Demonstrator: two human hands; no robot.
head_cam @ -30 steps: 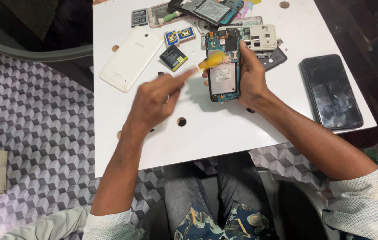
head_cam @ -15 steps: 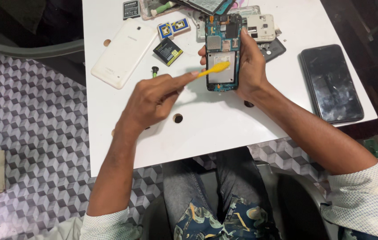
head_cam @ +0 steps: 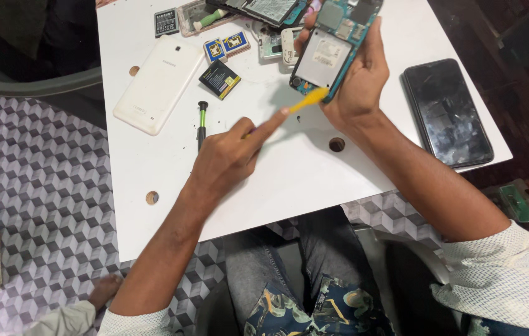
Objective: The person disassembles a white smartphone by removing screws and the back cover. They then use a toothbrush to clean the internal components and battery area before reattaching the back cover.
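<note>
Fingers point(head_cam: 364, 46) of right hand point(head_cam: 354, 81) are closed round the opened phone point(head_cam: 330, 50), now lifted off the table point(head_cam: 289, 180) vs. 1 s ago, while left hand point(head_cam: 227, 155) pinches 1 yellow pry tool point(head_cam: 308, 99) at its lower edge; nearby 1 white back cover point(head_cam: 158, 84), 1 black phone point(head_cam: 448, 112), 1 screwdriver point(head_cam: 202, 124).

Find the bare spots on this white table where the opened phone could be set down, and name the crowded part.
Bare table lies in front of the left hand, between the green screwdriver and the black phone. Another patch lies below the white back cover, toward the near left edge. The far edge, around the small batteries, is crowded.
</note>
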